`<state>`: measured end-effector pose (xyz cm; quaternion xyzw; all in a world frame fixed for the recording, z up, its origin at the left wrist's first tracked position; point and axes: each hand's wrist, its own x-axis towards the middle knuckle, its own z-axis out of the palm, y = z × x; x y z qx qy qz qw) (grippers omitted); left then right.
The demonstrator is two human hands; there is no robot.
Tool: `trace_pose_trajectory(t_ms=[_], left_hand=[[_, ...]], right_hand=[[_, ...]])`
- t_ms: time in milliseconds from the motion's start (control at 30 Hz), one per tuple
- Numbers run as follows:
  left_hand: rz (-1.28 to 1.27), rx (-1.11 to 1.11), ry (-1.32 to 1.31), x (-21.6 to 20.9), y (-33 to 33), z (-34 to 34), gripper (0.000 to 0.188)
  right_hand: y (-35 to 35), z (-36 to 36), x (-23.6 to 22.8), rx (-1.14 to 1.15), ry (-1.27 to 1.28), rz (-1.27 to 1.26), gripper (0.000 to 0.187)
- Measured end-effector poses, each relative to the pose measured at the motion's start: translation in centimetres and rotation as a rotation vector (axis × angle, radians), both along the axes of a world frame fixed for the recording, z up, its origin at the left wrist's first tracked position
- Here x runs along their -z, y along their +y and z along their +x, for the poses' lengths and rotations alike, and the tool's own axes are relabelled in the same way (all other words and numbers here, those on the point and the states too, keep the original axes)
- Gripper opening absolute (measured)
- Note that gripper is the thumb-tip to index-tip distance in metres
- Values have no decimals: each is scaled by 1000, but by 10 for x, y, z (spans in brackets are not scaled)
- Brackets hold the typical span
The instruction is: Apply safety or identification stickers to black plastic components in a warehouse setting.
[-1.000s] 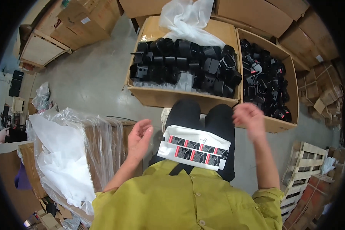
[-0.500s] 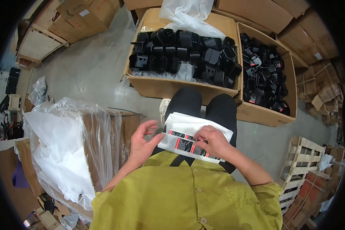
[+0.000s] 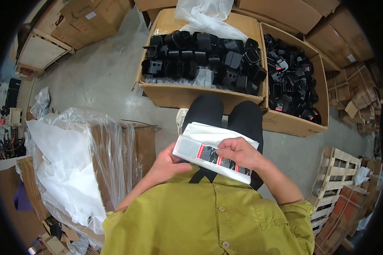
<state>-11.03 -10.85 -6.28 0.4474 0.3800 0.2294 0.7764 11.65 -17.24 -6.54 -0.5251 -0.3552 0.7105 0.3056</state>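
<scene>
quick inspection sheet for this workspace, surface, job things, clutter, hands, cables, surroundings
Surface: the person's lap, in black trousers.
Job things: white sheet on the lap, bearing a row of black-and-red labels; more white material folded beyond it.
Clutter: crumpled white sheeting and clear plastic at the person's left.
Hands: left hand at the sheet's left end, grip unclear; right hand over the labels, its fingers touching them.
Cables: nothing seen.
Surroundings: ahead, left open carton and right open carton, both holding black parts; wooden pallet at right.
</scene>
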Motion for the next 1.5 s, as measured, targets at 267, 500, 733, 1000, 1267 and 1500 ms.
trace_pose_trajectory(t_ms=[267,500,733,1000,1267,1500], left_hand=[[-118,150,194,-10,-5,15,20],[-203,130,206,-8,-7,28,17],[-227,149,128,0,-16,31,23],[-191,152,156,1,-19,31,21],[-319,-8,95,-1,-24,31,22],[-417,241,328,-23,-16,-14,35]], right_hand=[[-3,-3,-5,77,-188,79,12],[-4,-15,-12,204,-812,843,13],[-9,-22,-15,58,-659,673,16],[-9,-16,-14,7,-586,764,10],[-6,-13,-11,238,-515,522,6],[-12,7,-3,388,-523,256,9]])
